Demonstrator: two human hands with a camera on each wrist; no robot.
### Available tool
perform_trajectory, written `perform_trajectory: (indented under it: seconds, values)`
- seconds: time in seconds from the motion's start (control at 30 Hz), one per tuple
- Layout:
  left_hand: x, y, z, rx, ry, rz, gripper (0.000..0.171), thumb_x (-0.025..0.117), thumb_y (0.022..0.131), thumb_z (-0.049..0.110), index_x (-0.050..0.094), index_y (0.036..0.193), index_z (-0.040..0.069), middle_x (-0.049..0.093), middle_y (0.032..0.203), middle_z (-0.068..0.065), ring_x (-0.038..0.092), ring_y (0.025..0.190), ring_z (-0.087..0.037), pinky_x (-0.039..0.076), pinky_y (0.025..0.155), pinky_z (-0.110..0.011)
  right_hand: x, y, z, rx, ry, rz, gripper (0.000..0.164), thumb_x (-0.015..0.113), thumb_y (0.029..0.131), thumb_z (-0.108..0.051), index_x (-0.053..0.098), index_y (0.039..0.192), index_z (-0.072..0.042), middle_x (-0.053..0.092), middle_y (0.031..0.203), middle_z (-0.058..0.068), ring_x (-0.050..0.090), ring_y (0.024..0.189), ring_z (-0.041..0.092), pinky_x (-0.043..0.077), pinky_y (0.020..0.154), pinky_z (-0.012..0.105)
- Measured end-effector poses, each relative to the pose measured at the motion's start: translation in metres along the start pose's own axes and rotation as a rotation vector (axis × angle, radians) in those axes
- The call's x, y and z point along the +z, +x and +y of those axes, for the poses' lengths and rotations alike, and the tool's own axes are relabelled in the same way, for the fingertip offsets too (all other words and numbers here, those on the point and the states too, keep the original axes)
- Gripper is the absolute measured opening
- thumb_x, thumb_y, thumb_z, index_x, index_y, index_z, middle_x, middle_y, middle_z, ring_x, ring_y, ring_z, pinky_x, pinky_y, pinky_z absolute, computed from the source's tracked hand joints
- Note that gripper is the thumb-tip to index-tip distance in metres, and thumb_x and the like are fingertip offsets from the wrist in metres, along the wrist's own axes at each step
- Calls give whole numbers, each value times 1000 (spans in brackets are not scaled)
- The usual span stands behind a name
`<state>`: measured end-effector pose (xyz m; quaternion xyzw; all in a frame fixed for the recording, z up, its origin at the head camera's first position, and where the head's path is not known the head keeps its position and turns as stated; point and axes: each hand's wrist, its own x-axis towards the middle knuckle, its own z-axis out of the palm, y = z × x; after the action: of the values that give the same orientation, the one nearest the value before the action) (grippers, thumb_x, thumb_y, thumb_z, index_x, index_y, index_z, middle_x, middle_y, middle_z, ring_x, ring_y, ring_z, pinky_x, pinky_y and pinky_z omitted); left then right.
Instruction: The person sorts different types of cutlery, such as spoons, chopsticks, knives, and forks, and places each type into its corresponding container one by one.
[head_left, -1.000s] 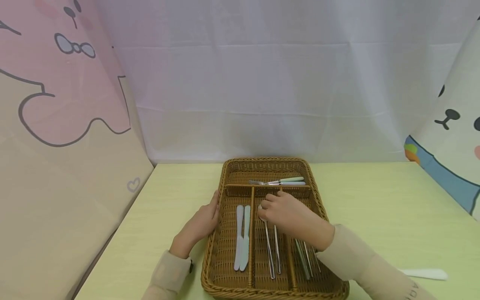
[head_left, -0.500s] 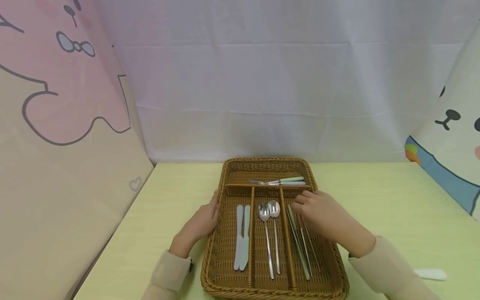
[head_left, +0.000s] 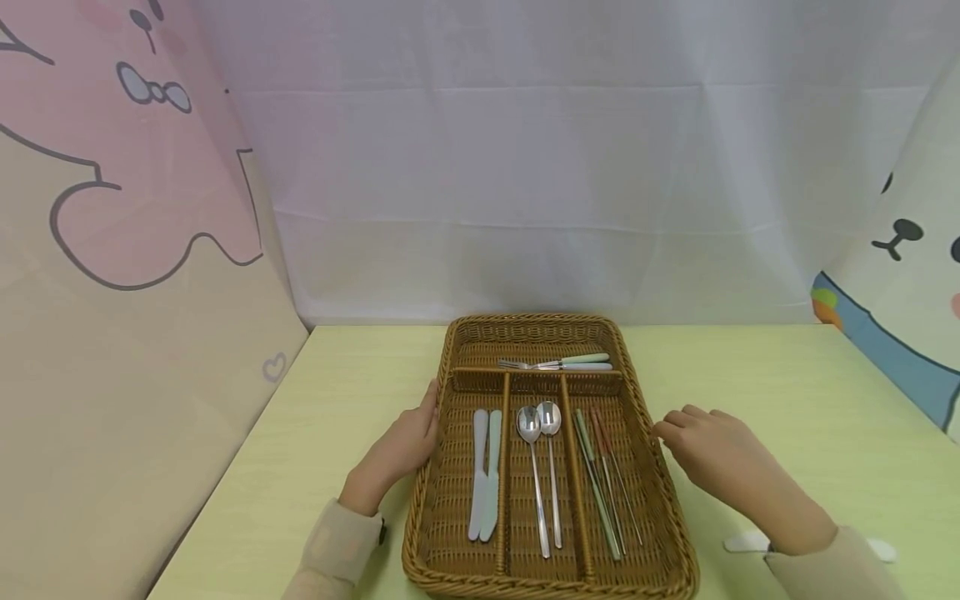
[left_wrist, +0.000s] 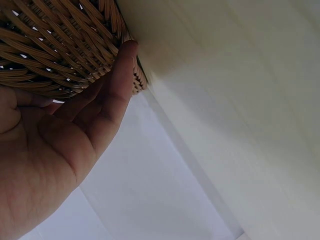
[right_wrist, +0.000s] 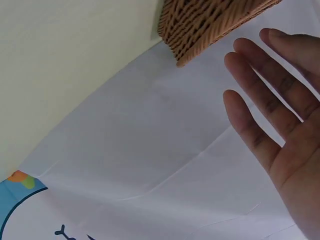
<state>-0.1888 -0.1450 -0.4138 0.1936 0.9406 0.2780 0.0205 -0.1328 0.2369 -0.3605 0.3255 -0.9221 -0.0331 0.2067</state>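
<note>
A brown wicker cutlery tray (head_left: 551,588) with dividers lies before me. My left hand (head_left: 397,442) rests along its left outer wall; in the left wrist view the straight fingers (left_wrist: 117,87) touch the weave. My right hand (head_left: 716,450) hovers just off the right rim, holding nothing, its fingers (right_wrist: 245,117) spread and relaxed. In the left compartment lie a lilac knife (head_left: 477,475) and a mint knife (head_left: 492,483). Two spoons (head_left: 549,418) fill the middle one. Green chopsticks (head_left: 600,496) and red-ended chopsticks (head_left: 602,433) share the right one. Two forks (head_left: 585,360) lie across the back compartment.
A white utensil (head_left: 746,542), knife-like in outline, lies on the pale yellow table (head_left: 360,367) at right, partly hidden by my right wrist. Behind the table hangs a white curtain (head_left: 480,208); printed cloth panels (head_left: 150,208) stand at both sides.
My right hand has moved from the spoons to the chopsticks, then out over the right rim, leaving spoons and chopsticks in full view. The left hand and tray stay put.
</note>
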Motion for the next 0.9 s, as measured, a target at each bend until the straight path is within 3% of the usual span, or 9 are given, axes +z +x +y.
perform_trajectory:
  seconds: [0.23, 0.6, 0.9]
  values:
    - [0, 0, 0, 1, 3, 3, 53, 24, 100, 11, -2, 144, -2, 35, 48, 5, 26, 37, -7, 40, 45, -29, 12, -31, 8, 72, 20, 9, 21, 78, 61, -5, 66, 76, -13, 64, 70, -3, 57, 62, 16, 46, 43, 24]
    - [0, 1, 0, 2, -2, 4, 53, 24, 100, 11, -2, 144, -2, 36, 48, 5, 27, 37, -7, 39, 44, -29, 21, -73, 13, 226, 101, -171, 23, 78, 63, -10, 66, 83, -13, 65, 78, -2, 59, 66, 18, 49, 45, 29]
    - [0, 1, 0, 3, -4, 5, 53, 25, 100, 10, -1, 144, -3, 36, 48, 6, 27, 37, -6, 39, 42, -28, 25, -96, 16, 269, 135, -243, 20, 77, 64, -12, 64, 79, -15, 61, 76, -4, 57, 64, 17, 51, 47, 31]
